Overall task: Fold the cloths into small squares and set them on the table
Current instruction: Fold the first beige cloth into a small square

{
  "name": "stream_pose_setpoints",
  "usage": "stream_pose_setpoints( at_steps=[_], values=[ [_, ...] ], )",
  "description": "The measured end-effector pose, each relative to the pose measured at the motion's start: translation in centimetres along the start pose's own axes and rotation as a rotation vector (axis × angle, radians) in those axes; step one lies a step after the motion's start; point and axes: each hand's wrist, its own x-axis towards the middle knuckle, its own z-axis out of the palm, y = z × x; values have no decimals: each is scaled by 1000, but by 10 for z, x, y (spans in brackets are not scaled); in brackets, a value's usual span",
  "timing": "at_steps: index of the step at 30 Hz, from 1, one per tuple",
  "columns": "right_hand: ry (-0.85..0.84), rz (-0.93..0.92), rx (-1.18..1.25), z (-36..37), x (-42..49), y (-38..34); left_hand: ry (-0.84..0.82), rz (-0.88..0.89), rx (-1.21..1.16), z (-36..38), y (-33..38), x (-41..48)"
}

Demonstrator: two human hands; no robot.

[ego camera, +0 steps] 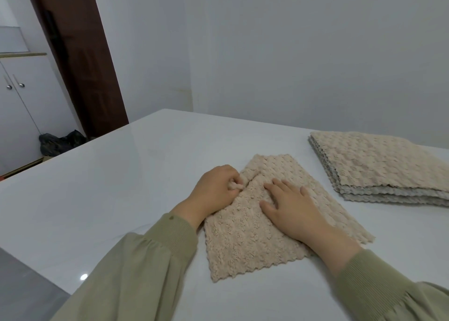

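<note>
On the table [116, 179], my left hand [213, 187] pinches the beige cloth's [243, 243] folded edge, fingertips half buried in it. My right hand [291, 211] presses it flat, fingers straight. The cloth stack [379, 165] nearby runs off-frame.

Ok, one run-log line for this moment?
phase: folding | left hand: pinches cloth edge | right hand: presses flat on cloth | stack of cloths: right, untouched

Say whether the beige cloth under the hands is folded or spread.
Partly folded: the beige fluffy cloth has a layer doubled over itself; the left hand pinches its edge, the right hand presses it flat.
</note>
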Motion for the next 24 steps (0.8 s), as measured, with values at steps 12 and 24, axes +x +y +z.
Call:
stream_pose_setpoints(
  at_steps=[12,24],
  values=[
    [46,1,8,-1,0,-3,-17,-273,-181,5,12,6],
    [57,-23,-2,-4,-4,-3,138,-150,-65,2,10,1]
  ],
)
